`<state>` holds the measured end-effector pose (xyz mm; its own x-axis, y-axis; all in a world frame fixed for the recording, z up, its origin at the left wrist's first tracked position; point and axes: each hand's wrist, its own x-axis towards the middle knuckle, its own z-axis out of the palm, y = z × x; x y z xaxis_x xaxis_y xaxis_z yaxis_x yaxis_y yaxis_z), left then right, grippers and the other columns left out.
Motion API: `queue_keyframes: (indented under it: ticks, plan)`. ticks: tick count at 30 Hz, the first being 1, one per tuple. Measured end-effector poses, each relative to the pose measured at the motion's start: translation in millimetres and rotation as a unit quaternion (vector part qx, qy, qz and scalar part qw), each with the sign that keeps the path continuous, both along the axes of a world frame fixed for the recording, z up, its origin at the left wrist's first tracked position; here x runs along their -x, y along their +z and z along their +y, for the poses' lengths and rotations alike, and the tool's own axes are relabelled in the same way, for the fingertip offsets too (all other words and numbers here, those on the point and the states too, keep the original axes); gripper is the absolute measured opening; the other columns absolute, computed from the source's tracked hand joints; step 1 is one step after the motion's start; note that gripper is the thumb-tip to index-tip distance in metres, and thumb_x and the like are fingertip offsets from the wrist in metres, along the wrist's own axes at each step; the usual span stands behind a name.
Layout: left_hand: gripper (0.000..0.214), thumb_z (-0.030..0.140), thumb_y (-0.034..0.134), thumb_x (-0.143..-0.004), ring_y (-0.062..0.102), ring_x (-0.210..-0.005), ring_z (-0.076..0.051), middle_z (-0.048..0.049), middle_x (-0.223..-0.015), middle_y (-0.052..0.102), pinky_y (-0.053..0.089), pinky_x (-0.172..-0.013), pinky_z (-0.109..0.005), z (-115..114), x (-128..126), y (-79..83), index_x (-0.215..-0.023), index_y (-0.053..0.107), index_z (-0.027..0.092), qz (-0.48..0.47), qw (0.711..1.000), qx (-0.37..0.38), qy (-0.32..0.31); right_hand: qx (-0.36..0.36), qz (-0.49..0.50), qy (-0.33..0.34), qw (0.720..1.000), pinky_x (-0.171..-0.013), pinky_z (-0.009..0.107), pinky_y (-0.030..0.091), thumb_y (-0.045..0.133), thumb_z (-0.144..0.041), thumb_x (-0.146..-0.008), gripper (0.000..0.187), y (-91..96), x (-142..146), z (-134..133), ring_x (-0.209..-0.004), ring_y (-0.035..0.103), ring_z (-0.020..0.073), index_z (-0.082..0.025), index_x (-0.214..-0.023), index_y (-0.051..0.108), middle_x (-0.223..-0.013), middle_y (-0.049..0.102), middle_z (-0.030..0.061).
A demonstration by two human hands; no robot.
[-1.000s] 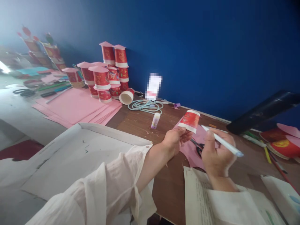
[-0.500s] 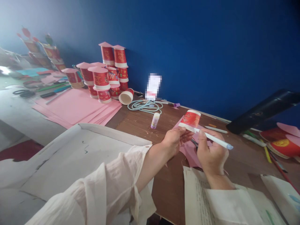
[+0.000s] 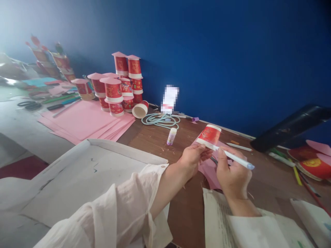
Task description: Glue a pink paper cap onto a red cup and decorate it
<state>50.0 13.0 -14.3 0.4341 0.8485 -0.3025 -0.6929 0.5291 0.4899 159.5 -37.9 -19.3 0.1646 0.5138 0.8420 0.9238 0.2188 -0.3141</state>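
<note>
Wall (image 3: 219,69): blue, behind the brown tabletop (image 3: 150,139) I am viewing.
Left hand (image 3: 191,156): I see it gripping the red paper cup (image 3: 210,135) near its lower rim, tilted, above pink paper (image 3: 209,174).
Right hand (image 3: 232,172): closed round a white marker (image 3: 236,158), tip at the cup's lower right edge; from here I cannot tell if they touch.
Glue stick (image 3: 171,137): standing left of the cup.
Cup stacks (image 3: 113,91): farther left.
</note>
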Motion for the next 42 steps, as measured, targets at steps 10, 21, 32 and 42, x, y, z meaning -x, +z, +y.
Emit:
queue_keyframes:
  ticks: [10,21,32,42]
  plan:
    - [0.016,0.006,0.058,-0.088,0.065,-0.066,-0.013,-0.0073,-0.071,0.067,0.053,-0.090,-0.034,1.2,-2.5,-3.7,-0.076,0.069,0.008,0.004,1.000,-0.007,0.010,-0.001,-0.025,0.033,0.999,-0.074,0.036,0.055,0.058,-0.029,-0.094,0.017,3.6,-0.3,3.7,-0.082,0.071,0.0231,-0.017,-0.094,0.070,-0.089,0.076,0.0109]
    - [0.010,0.011,0.069,-0.082,0.062,-0.063,-0.011,-0.0047,-0.068,0.065,0.053,-0.082,-0.030,2.7,-3.9,-10.6,-0.072,0.068,0.010,0.015,0.999,-0.034,0.018,0.007,-0.026,0.054,0.998,-0.074,0.036,0.057,0.060,-0.029,-0.093,0.017,2.3,-0.1,4.0,-0.081,0.072,0.0230,-0.016,-0.094,0.072,-0.089,0.076,0.0107]
    - [0.013,0.019,0.075,-0.076,0.061,-0.063,-0.011,-0.0037,-0.065,0.065,0.049,-0.076,-0.029,5.0,-7.3,-17.2,-0.069,0.070,0.010,0.044,0.997,-0.063,0.023,0.005,-0.026,0.058,0.998,-0.076,0.036,0.057,0.060,-0.028,-0.093,0.018,2.0,-1.2,5.5,-0.085,0.073,0.0240,-0.015,-0.097,0.072,-0.091,0.077,0.0119]
    - [0.016,0.018,0.075,-0.076,0.058,-0.060,-0.011,-0.0033,-0.063,0.064,0.050,-0.076,-0.030,4.0,-5.7,-11.5,-0.063,0.070,0.011,0.094,0.993,-0.073,0.021,0.010,-0.025,0.047,0.999,-0.075,0.034,0.056,0.060,-0.027,-0.093,0.018,2.7,-0.1,6.6,-0.083,0.072,0.0231,-0.015,-0.096,0.073,-0.091,0.077,0.0116]
